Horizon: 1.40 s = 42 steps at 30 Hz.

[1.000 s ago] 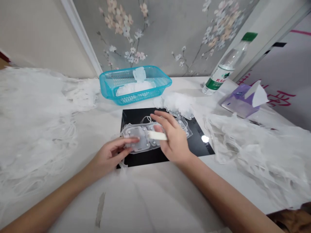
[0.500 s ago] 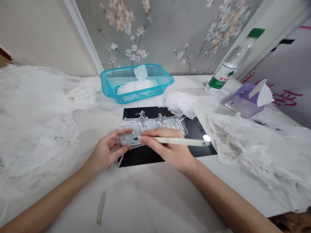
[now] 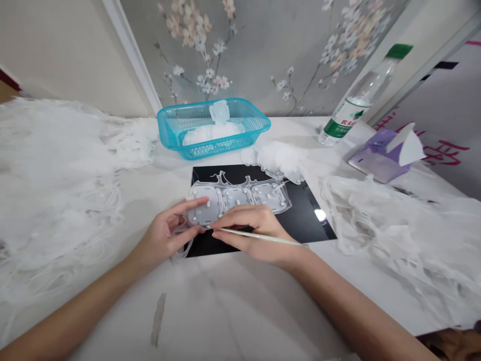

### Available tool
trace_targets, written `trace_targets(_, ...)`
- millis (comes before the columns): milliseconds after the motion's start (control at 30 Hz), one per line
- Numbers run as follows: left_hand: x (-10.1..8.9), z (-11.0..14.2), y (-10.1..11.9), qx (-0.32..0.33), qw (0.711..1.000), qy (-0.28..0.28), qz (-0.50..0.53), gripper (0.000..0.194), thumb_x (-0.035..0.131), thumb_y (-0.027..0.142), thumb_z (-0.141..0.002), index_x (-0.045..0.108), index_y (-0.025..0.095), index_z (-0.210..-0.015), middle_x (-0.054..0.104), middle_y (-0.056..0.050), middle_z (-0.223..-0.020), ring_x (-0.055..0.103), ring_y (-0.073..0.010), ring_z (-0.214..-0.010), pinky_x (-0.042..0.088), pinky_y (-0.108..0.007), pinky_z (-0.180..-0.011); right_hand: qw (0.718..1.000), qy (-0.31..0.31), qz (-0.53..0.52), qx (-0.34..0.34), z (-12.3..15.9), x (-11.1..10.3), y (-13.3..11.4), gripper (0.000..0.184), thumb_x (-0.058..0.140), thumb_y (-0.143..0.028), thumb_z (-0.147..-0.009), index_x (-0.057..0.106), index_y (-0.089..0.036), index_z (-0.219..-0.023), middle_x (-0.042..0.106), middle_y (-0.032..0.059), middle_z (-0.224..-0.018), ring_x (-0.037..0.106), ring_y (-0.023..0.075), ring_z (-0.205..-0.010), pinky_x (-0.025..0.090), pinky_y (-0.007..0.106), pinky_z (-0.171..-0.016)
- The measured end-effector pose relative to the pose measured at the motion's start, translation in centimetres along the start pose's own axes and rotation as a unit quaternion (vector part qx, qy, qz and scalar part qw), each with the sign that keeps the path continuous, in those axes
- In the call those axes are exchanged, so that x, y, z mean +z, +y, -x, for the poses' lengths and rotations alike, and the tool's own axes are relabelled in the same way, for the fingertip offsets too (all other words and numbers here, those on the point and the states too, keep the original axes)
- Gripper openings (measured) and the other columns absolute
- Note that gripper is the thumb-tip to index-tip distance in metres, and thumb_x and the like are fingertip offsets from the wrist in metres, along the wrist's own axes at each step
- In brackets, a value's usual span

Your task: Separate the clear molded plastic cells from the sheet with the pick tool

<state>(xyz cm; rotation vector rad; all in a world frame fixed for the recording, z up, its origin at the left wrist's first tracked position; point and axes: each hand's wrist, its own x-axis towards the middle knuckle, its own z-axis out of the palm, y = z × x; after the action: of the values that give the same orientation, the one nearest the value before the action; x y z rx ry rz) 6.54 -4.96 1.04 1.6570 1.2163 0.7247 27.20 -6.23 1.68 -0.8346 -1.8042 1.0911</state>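
A strip of translucent moulded silicone-like pieces (image 3: 236, 194), three rounded panels joined in a row with ragged edging, lies on a black mat (image 3: 300, 223). My left hand (image 3: 171, 228) grips its left end, the index finger over the top and the thumb at the near edge. In my right hand (image 3: 259, 230) is a slim, pale pen-shaped tool (image 3: 259, 235), pinched between thumb and fingers. Its tip sits at the near edge of the left panel, close to my left thumb; the fingertips partly hide it, and I cannot tell if it touches.
A blue basket (image 3: 176, 143) holding translucent pieces stands behind the mat, with a small pile of pieces (image 3: 281, 158) beside it. White stringy scrap heaps lie left (image 3: 56, 190) and right (image 3: 409, 245). A water bottle (image 3: 349, 115) and purple tissue pack (image 3: 387, 155) stand back right.
My right hand has lowered the tool from the middle of the left panel to its near edge, and the tool's back end has swung down towards my wrist. The left hand keeps its grip.
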Motion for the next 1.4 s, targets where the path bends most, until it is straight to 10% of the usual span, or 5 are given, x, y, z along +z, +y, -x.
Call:
trace_targets(533,-0.1,0.1,0.0,0.003,1.0,-0.002,-0.027,0.046,0.062,0.034,-0.076,0.058,0.021,-0.12,0.057,-0.008,-0.126,0.06,-0.0235,-0.104,0.053,-0.028,-0.082,0.973,-0.114,0.174,-0.099,0.1,0.0,0.3,0.021,0.044,-0.022,-0.092,0.064,-0.018,-0.097,0.068,0.0064,-0.098,0.063,0.0143,-0.092,0.051,0.026,-0.081)
trace_targets(1400,0.0,0.3,0.3,0.002,1.0,0.018,-0.014,0.045,0.064,0.026,-0.074,0.059,0.02,-0.119,0.062,-0.008,-0.116,0.063,-0.0181,-0.083,0.053,-0.023,-0.069,0.936,-0.194,0.283,-0.072,-0.1,-1.4,-0.8,0.023,0.041,-0.021,-0.093,0.062,-0.015,-0.102,0.066,0.0073,-0.098,0.063,0.0132,-0.088,0.048,0.023,-0.074)
